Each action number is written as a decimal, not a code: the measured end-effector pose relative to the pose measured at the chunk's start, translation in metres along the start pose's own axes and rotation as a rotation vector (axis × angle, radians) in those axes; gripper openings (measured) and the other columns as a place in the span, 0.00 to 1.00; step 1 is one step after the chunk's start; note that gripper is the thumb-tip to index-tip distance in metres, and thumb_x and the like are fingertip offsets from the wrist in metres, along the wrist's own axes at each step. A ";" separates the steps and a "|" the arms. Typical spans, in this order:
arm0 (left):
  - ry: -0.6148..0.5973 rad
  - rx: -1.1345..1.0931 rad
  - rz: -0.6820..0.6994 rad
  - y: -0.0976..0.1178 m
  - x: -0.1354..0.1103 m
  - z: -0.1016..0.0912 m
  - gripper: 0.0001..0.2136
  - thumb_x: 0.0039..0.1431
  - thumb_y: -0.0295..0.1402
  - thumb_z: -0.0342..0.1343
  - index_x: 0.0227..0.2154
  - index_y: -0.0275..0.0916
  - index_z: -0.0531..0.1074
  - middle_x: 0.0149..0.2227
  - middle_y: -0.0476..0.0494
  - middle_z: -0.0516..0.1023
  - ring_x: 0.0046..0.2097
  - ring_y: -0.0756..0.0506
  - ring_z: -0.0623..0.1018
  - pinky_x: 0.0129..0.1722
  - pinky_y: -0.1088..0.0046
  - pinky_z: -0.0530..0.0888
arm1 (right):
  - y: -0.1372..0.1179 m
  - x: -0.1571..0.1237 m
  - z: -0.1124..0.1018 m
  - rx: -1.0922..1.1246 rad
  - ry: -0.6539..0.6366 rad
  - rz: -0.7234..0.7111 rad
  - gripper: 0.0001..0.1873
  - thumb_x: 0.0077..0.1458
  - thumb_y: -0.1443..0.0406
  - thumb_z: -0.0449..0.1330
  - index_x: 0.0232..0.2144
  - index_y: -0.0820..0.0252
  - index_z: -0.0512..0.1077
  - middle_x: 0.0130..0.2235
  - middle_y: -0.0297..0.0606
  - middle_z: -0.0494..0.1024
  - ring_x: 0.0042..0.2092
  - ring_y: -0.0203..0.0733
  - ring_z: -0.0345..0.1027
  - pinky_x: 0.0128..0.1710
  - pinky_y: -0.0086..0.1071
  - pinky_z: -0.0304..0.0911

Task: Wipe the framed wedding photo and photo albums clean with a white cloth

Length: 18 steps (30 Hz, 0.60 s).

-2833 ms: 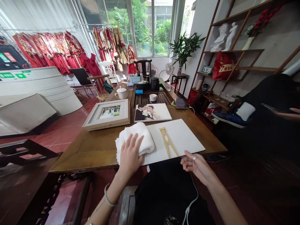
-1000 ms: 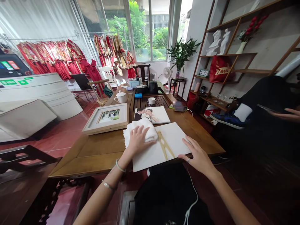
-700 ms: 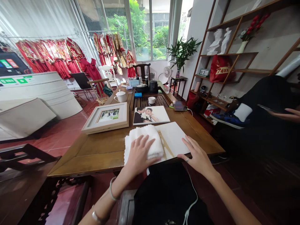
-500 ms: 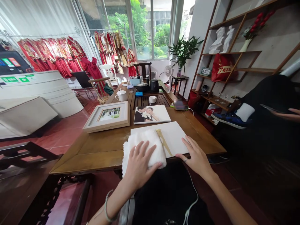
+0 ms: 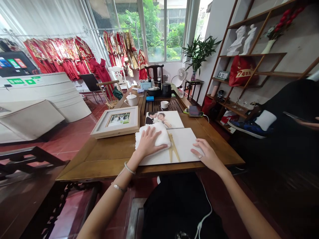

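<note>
Pressing down on the white towel (image 5: 164,137), my left hand (image 5: 150,141) lies palm-down with its fingers spread, not closed around anything. The folded towel rests over the left part of the white board (image 5: 186,142), which lies just inside the near edge of the table's surface (image 5: 107,159). My right hand (image 5: 203,151) is open too, fingers loosely curved and thumb apart, touching the board's right edge near its front corner.

Between my hands, on the board, sits a yellow stick (image 5: 175,150) with two legs pointing toward the surface's near edge; I see its upper end right beside the towel. Just beyond the board I have a photo panel (image 5: 175,116) lying flat, its near left corner hidden by the towel; I can't tell whether the two touch. Near the surface's left edge a pale picture frame (image 5: 138,117) lies face up, with a lidded mug (image 5: 131,99) upright past it. Farther toward the far edge I see a white cup (image 5: 164,105) and a blue box (image 5: 150,98). By the right edge a white cable (image 5: 206,117) hangs down.
</note>
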State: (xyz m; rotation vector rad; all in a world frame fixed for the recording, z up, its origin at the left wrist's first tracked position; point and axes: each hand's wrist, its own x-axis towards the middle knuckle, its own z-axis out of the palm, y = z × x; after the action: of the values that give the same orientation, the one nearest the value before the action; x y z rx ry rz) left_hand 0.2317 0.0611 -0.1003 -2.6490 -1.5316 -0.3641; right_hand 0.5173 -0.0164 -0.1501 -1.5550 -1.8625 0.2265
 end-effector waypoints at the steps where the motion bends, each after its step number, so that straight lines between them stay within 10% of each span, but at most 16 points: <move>1: -0.012 -0.005 -0.001 0.000 0.002 0.000 0.37 0.52 0.61 0.51 0.60 0.45 0.61 0.64 0.36 0.58 0.66 0.29 0.51 0.61 0.44 0.54 | 0.003 0.003 0.000 0.020 -0.003 0.008 0.23 0.58 0.48 0.51 0.44 0.57 0.71 0.55 0.47 0.68 0.56 0.52 0.66 0.57 0.47 0.61; 18: -0.080 -0.119 0.179 0.033 -0.082 -0.026 0.37 0.51 0.61 0.52 0.62 0.50 0.59 0.66 0.39 0.55 0.67 0.30 0.50 0.61 0.42 0.54 | 0.002 0.003 0.011 0.011 -0.027 -0.016 0.24 0.63 0.56 0.45 0.55 0.61 0.67 0.62 0.49 0.63 0.64 0.50 0.54 0.63 0.48 0.53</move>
State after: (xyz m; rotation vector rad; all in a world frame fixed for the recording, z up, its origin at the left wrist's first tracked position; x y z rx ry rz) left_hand 0.2169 -0.0293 -0.0920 -2.8978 -1.3169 -0.3520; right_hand 0.5121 -0.0098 -0.1582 -1.5362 -1.8905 0.2520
